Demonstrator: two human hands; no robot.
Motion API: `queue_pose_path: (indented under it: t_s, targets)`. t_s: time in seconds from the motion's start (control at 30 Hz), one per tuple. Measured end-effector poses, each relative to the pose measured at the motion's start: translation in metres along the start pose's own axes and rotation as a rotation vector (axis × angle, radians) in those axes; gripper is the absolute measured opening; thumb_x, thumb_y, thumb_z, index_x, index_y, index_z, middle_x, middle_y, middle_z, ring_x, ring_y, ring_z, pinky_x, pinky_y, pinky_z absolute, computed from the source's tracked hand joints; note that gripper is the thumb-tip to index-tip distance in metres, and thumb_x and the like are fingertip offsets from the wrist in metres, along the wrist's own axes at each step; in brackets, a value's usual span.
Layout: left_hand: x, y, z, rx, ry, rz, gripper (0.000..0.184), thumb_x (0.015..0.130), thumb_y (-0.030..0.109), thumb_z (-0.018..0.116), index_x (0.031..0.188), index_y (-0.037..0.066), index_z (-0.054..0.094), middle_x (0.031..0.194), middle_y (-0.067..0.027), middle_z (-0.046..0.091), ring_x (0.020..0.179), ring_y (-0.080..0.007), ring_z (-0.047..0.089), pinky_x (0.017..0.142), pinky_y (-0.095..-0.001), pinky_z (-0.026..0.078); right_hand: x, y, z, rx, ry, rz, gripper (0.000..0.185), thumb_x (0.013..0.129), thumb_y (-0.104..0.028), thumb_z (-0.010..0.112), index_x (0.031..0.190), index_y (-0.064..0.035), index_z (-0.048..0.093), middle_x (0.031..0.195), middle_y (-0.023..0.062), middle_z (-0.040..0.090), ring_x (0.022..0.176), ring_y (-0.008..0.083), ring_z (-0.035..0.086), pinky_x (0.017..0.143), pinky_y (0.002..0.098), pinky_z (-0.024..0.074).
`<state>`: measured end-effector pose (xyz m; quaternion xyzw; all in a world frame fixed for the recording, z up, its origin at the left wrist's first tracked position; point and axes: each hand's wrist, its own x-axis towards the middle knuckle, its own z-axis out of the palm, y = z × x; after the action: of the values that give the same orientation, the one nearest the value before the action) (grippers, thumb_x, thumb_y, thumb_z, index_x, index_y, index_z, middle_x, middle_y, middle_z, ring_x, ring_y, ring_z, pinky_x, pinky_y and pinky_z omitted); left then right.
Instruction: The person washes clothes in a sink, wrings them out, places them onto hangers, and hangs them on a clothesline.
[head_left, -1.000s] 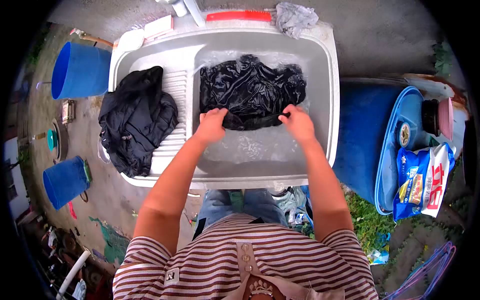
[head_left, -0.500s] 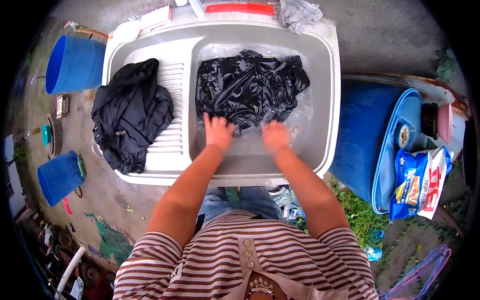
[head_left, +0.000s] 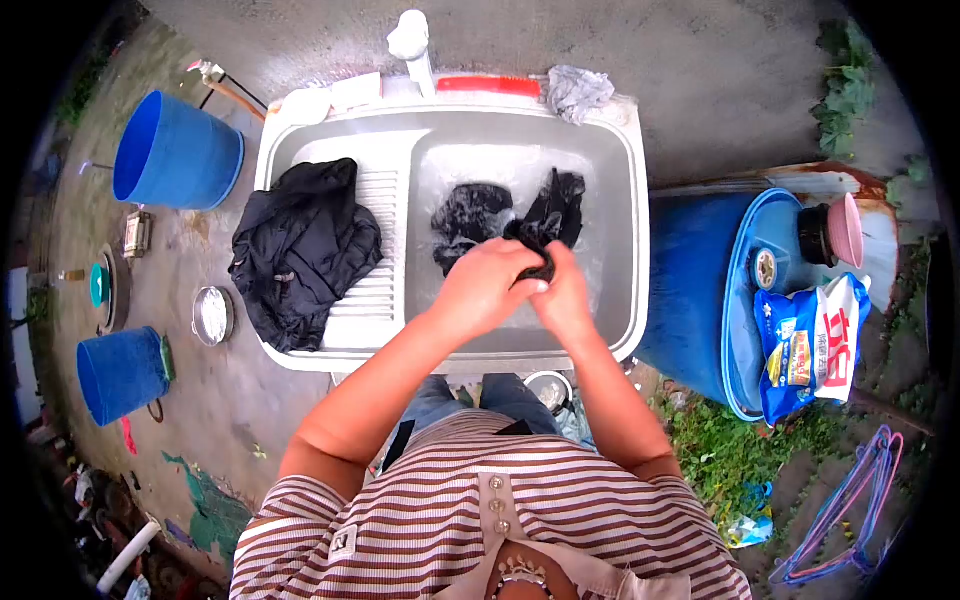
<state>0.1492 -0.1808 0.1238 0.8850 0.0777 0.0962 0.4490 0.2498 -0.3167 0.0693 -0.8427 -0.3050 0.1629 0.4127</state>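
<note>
A wet black garment [head_left: 560, 205] lies partly in the water of the sink basin [head_left: 622, 230], bunched toward its front. My left hand [head_left: 484, 284] is closed on a gathered part of the cloth. Close beside it, my right hand [head_left: 564, 294] grips the same bunch, and the two hands nearly touch. Parts of the garment spread out beyond my fingers in cloudy water. On the ribbed washboard [head_left: 365, 290] to the left rests a second black garment [head_left: 305, 250], crumpled and apart from my hands.
A white faucet [head_left: 410, 45], a red brush [head_left: 488, 86] and a grey rag [head_left: 578, 92] are along the sink's back edge. Blue buckets [head_left: 180, 150] stand to the left. At right, a blue barrel [head_left: 690, 290] bears a detergent bag [head_left: 812, 335]. Hangers [head_left: 850, 510] lie lower right.
The garment was spread flat across the basin; now it is gathered. My hands have come together and closed on it. The view has shifted, showing more of the faucet.
</note>
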Motion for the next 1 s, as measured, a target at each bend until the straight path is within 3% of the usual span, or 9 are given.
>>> queue_pose_path:
  t_s: [0.07, 0.17, 0.3, 0.4, 0.5, 0.53, 0.67, 0.83, 1.0]
  targets:
    - [-0.001, 0.011, -0.02, -0.235, 0.201, 0.023, 0.033, 0.085, 0.019, 0.071, 0.114, 0.004, 0.066, 0.117, -0.0131, 0.065, 0.111, -0.0266, 0.06, 0.095, -0.0383, 0.046, 0.015, -0.019, -0.024, 0.061, 0.055, 0.025, 0.038, 0.07, -0.016, 0.077, 0.099, 0.0003, 0.059, 0.095, 0.0203, 0.064, 0.093, 0.0386, 0.064, 0.081, 0.0423, 0.051]
    - [-0.026, -0.011, -0.031, -0.914, 0.402, -0.713, 0.05, 0.096, 0.04, 0.059, 0.132, 0.006, 0.054, 0.13, -0.0098, 0.057, 0.119, -0.0233, 0.054, 0.102, -0.0435, 0.043, 0.024, -0.053, -0.048, 0.407, 0.138, -0.112, 0.047, 0.066, -0.014, 0.08, 0.107, 0.0017, 0.063, 0.102, 0.0182, 0.067, 0.094, 0.0323, 0.067, 0.084, 0.0375, 0.0509]
    - [-0.03, -0.04, -0.004, -1.756, -0.272, -1.208, 0.082, 0.089, 0.074, 0.042, 0.13, 0.004, 0.054, 0.134, -0.0142, 0.056, 0.124, -0.0285, 0.052, 0.101, -0.0505, 0.045, -0.006, -0.127, -0.08, 0.071, -0.079, -0.405, 0.035, 0.059, -0.004, 0.072, 0.087, -0.0008, 0.053, 0.081, 0.0109, 0.053, 0.077, 0.0244, 0.056, 0.074, 0.0328, 0.0462]
    - [-0.015, -0.085, 0.046, -1.958, -0.333, -0.636, 0.087, 0.08, 0.084, 0.042, 0.107, 0.004, 0.066, 0.11, -0.0147, 0.069, 0.099, -0.0277, 0.067, 0.091, -0.0475, 0.053, -0.028, -0.136, -0.069, 0.259, -0.337, -0.614, 0.038, 0.057, -0.017, 0.077, 0.08, -0.0046, 0.049, 0.08, 0.011, 0.045, 0.071, 0.0303, 0.047, 0.064, 0.033, 0.0376]
    - [-0.003, -0.117, 0.056, -1.834, -0.238, -0.888, 0.069, 0.088, 0.071, 0.048, 0.091, 0.006, 0.07, 0.084, -0.0136, 0.072, 0.075, -0.0282, 0.07, 0.074, -0.0408, 0.059, -0.043, -0.126, -0.065, 0.346, -0.544, -0.604, 0.043, 0.057, -0.028, 0.08, 0.084, -0.0065, 0.053, 0.082, 0.0109, 0.047, 0.076, 0.0319, 0.05, 0.068, 0.0352, 0.0415]
    - [-0.006, -0.114, 0.054, -1.68, -0.118, -1.103, 0.06, 0.09, 0.062, 0.054, 0.098, 0.005, 0.069, 0.091, -0.0149, 0.072, 0.081, -0.0274, 0.07, 0.08, -0.0407, 0.058, -0.041, -0.123, -0.067, 0.383, -0.474, -0.591, 0.045, 0.059, -0.03, 0.082, 0.084, -0.0066, 0.052, 0.084, 0.0092, 0.048, 0.078, 0.0278, 0.05, 0.071, 0.0334, 0.0402]
    - [-0.019, -0.111, 0.06, -2.24, -0.352, -0.6, 0.074, 0.094, 0.065, 0.032, 0.147, 0.013, 0.042, 0.145, -0.0105, 0.048, 0.133, -0.0252, 0.047, 0.114, -0.0418, 0.035, 0.01, -0.069, -0.062, 0.834, -0.138, -0.024, 0.047, 0.083, -0.017, 0.069, 0.125, -0.0014, 0.055, 0.119, 0.0073, 0.061, 0.11, 0.0201, 0.059, 0.098, 0.0351, 0.0452]
    - [-0.019, -0.068, 0.013, -2.121, -0.313, -0.699, 0.068, 0.092, 0.058, 0.051, 0.137, 0.008, 0.051, 0.132, -0.0127, 0.059, 0.118, -0.0258, 0.06, 0.107, -0.0415, 0.044, 0.051, 0.009, -0.019, 0.532, -0.046, 0.475, 0.057, 0.096, -0.034, 0.061, 0.139, -0.0015, 0.042, 0.126, 0.0107, 0.06, 0.115, 0.0211, 0.058, 0.099, 0.0371, 0.0444]
    - [-0.017, -0.048, 0.021, -2.123, -0.035, -0.735, 0.044, 0.091, 0.031, 0.064, 0.126, 0.005, 0.058, 0.123, -0.0163, 0.063, 0.109, -0.0314, 0.064, 0.102, -0.0463, 0.048, -0.018, 0.042, 0.062, 1.267, -0.013, 0.422, 0.062, 0.1, -0.052, 0.044, 0.145, -0.0075, 0.041, 0.141, 0.0096, 0.051, 0.126, 0.023, 0.051, 0.108, 0.04, 0.0389]
